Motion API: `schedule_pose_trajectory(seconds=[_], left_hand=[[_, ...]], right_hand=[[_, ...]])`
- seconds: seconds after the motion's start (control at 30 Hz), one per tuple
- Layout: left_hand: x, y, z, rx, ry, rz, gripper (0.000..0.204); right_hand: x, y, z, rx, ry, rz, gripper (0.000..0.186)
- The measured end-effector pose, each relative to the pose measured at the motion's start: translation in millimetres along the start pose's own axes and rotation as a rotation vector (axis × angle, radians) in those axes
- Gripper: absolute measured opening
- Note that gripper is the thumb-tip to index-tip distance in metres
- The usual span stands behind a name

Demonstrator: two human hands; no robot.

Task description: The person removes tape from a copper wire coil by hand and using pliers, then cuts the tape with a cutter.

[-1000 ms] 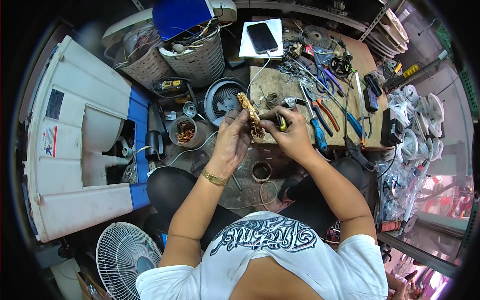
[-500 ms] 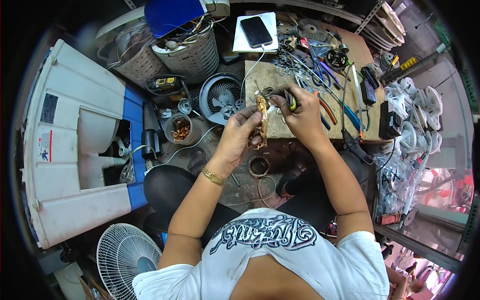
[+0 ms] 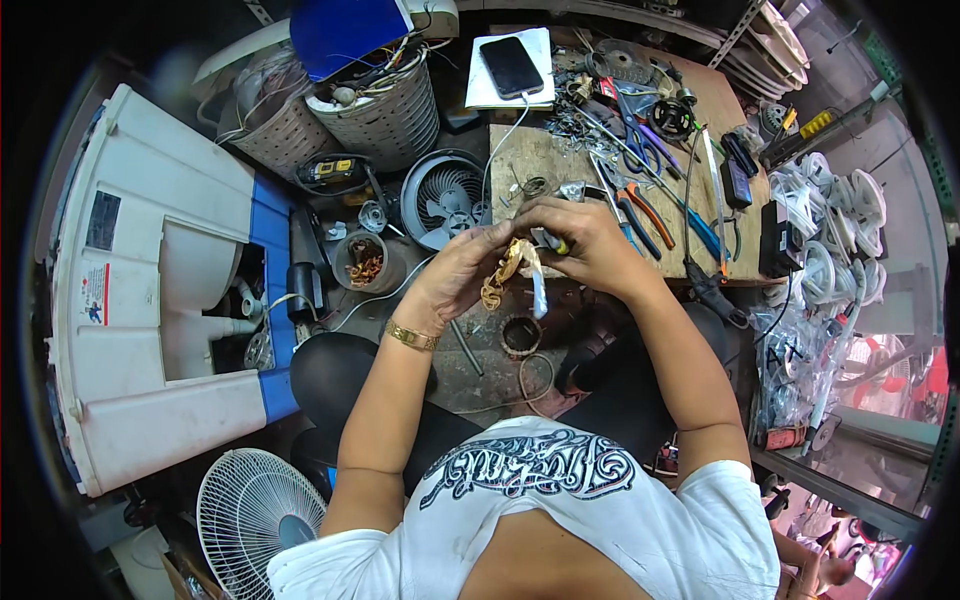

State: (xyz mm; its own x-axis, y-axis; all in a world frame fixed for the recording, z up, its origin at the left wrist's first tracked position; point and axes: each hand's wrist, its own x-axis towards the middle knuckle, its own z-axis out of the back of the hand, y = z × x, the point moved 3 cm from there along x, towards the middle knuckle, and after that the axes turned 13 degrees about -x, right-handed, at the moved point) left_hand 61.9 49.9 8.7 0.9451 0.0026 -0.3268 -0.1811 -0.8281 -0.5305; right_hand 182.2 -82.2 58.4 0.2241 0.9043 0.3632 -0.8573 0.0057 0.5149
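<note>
The person's left arm (image 3: 375,430) and right arm (image 3: 690,385) slanted inward, elbows bent and set wide apart. The left hand (image 3: 455,275) pointed up and to the right, its fingers bent in a grip. The right hand (image 3: 585,240) was closed too, its back upward, knuckles arched and fingertips right by the left ones, in front of the body.

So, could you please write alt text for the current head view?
A bare left hand holds a golden, wiry bundle, a pale strip hanging beside it; the right hand, close by, grips a partly hidden yellow object. Ahead, a wooden worktop carries pliers and scissors; a tub of coppery scraps stands to the left.
</note>
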Motion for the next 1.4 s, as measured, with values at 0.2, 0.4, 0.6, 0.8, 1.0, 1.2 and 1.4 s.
schedule_pose_trajectory(seconds=[0.2, 0.4, 0.6, 0.8, 1.0, 1.2, 1.4], left_hand=[[4.0, -8.0, 7.8, 0.734, -0.195, -0.517, 0.024], [-16.6, -22.8, -36.1, 1.391, -0.111, -0.934, 0.024], [-10.3, -23.7, -23.9, 1.194, -0.082, -0.772, 0.019], [-5.7, -22.8, -8.2, 0.693, 0.046, -0.334, 0.019], [1.8, -0.3, 9.8, 0.533, -0.068, -0.145, 0.02], [-11.0, 4.2, -2.9, 0.511, 0.082, 0.028, 0.025], [11.3, 14.3, 19.7, 1.432, -0.2, -0.342, 0.026]], right_hand=[[-5.2, -14.2, 2.4, -0.141, -0.113, -0.062, 0.032], [-5.4, -22.3, 4.2, -0.123, -0.049, -0.209, 0.032], [-3.3, -10.6, 7.8, -0.139, -0.042, -0.064, 0.028], [-3.0, -0.4, 18.6, -0.175, -0.025, 0.095, 0.028], [-4.3, 19.0, 17.3, -0.427, -0.068, 0.249, 0.034], [-6.6, 11.5, 30.6, 0.079, 0.113, 0.083, 0.029], [-1.4, 24.4, 33.5, -0.128, 0.111, 0.118, 0.033]])
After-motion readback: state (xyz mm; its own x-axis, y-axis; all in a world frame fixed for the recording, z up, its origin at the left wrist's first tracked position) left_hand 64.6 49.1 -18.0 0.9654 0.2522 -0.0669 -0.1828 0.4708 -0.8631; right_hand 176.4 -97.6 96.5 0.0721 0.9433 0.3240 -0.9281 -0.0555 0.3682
